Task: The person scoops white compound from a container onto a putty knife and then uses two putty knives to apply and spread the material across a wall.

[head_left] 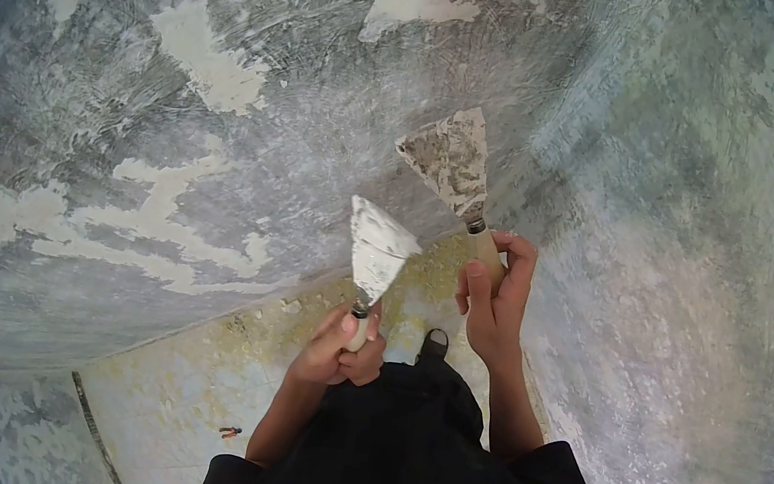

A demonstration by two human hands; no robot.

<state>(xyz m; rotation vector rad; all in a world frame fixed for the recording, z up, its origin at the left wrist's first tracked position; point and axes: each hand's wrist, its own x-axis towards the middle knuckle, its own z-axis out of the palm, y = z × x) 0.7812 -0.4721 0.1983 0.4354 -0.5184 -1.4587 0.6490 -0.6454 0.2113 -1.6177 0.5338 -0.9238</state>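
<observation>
My left hand is closed around the light handle of a putty knife, its flared blade coated with white putty and pointing up. My right hand grips the pale handle of a second putty knife. That blade is smeared with dried, brownish-white filler and tilts up to the left. The two blades are apart, with the right one higher. Ahead is a grey wall with white putty patches; neither blade clearly touches it.
Another mottled wall meets the grey one at a corner on the right. Below, the stained yellowish floor holds a small pair of pliers. My shoe shows near the corner. A dark strip crosses the lower left.
</observation>
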